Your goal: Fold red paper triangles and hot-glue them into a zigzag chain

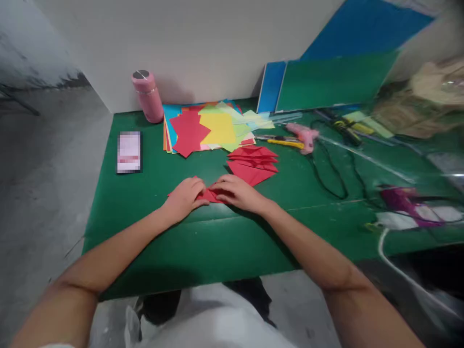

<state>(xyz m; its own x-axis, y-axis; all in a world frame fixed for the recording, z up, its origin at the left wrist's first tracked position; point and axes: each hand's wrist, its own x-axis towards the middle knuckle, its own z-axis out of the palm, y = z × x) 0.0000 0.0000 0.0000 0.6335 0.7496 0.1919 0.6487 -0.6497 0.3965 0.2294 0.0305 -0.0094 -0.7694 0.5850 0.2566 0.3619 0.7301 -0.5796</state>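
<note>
A piece of folded red paper (pixel 208 195) lies flat on the green table (pixel 217 251), partly hidden under my fingers. My left hand (pixel 185 197) grips its left part, with the thumb and fingers curled on the paper. From the other side, my right hand (pixel 239 192) has its bent fingers pressed on the paper near the middle. The fingertips of both hands are close together. Just beyond my right hand sits a small pile of folded red paper pieces (pixel 253 165).
Coloured paper sheets (pixel 217 129) are spread at the back, beside a pink bottle (pixel 149 99). A phone (pixel 129 152) lies at left. Rightward are a yellow utility knife (pixel 286 141), a pink glue gun (pixel 304 137) with its cord, and a white power strip (pixel 397 220).
</note>
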